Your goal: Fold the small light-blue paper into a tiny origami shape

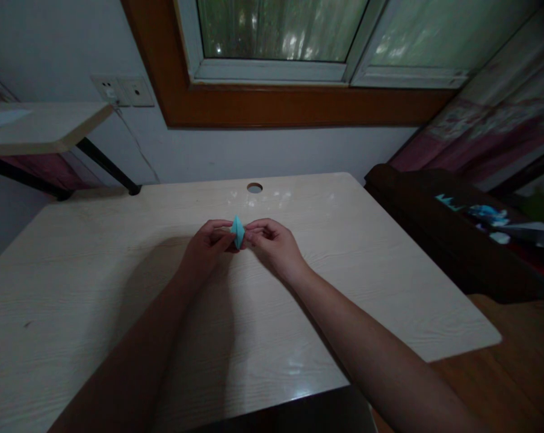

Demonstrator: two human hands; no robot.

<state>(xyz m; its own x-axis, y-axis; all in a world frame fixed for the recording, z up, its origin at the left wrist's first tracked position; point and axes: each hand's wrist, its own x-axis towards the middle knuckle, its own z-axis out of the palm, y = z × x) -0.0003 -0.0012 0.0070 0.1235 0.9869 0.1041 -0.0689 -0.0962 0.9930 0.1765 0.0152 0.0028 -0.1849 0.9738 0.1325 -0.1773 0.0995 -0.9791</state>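
A small piece of folded light-blue paper (238, 231) is held up between my two hands, over the middle of the pale wooden table (299, 325). It has a pointed top and a crease down its length. My left hand (210, 242) pinches its left side between thumb and fingers. From the right, my right hand (272, 240) grips its other edge, also with thumb and fingertips. Both hands are closed, and the fingertips cover parts of the paper's sides.
Behind the hands is a round hole (254, 188) in the tabletop. A raised shelf (46, 129) on black legs stands at the back left. Past the table's right edge, a dark wooden cabinet (416, 240) carries blue and white items (488, 215). A dark object (299, 415) lies at the near edge.
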